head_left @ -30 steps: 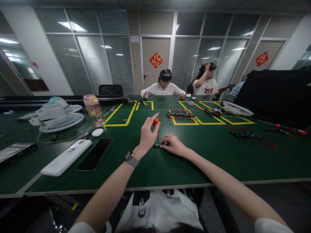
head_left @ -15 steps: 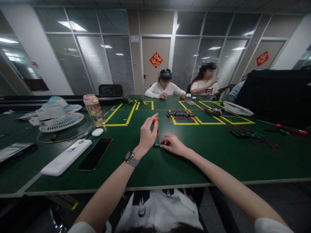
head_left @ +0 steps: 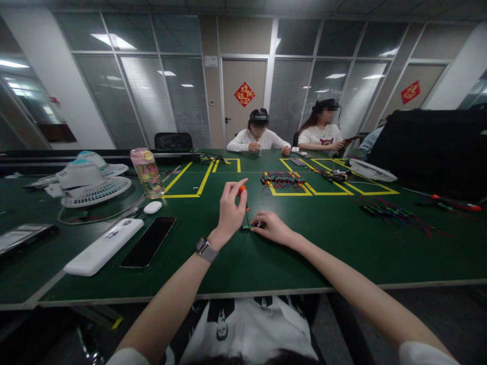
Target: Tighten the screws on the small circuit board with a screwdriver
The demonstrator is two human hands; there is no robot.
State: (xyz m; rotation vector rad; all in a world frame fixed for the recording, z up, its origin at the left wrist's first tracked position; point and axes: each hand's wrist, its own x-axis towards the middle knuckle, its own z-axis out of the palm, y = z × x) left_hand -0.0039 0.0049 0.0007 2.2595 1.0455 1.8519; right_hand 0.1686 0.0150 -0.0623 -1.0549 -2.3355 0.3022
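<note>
My left hand [head_left: 231, 209] is closed round the orange handle of a screwdriver [head_left: 242, 189], its thin shaft pointing down. The tip meets a small green circuit board [head_left: 246, 227] lying on the green table [head_left: 213, 276]. From the right, my right hand [head_left: 271, 226] pinches the board's end between thumb and fingers and keeps it against the tabletop. Part of the board is hidden under those fingers. A watch sits on my left wrist.
Left of my arm lie a black phone [head_left: 148, 242], a white power bank [head_left: 104, 246] and a bottle [head_left: 147, 175]. Wired boards [head_left: 285, 181] are heaped ahead, with more wires [head_left: 395, 213] at the right. Fans [head_left: 91, 185] stand far left. Two people sit opposite.
My left fingers have shifted slightly on the screwdriver handle; my right hand stays put. Across the table, one person's raised hand has come down, and another person's hand has moved slightly.
</note>
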